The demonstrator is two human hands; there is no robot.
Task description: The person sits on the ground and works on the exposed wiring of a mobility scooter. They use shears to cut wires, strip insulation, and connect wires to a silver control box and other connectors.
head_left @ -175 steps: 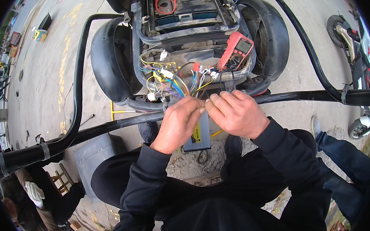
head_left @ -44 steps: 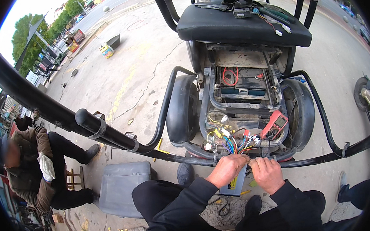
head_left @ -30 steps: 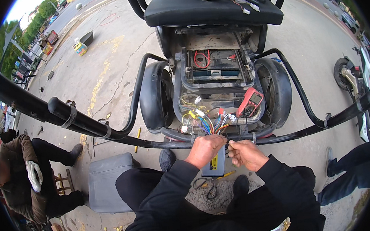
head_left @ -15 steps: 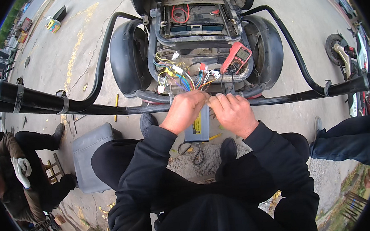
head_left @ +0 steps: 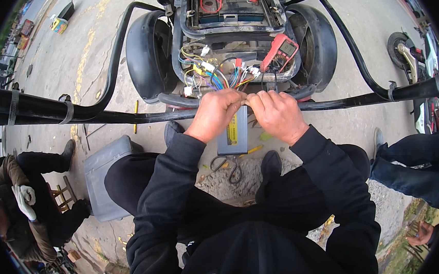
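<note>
- Silver box (head_left: 231,138) in the head view; wires (head_left: 221,80) fan over the frame (head_left: 177,63) just beyond it.
- Left hand (head_left: 215,114), right hand (head_left: 278,114): both grips pinched, seemingly on wires, ends hidden.
- I'd pinch close, no tugging imo.

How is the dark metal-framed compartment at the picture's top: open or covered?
Open: the dark metal-framed compartment has no lid over it; a looped red wire shows inside.
</note>
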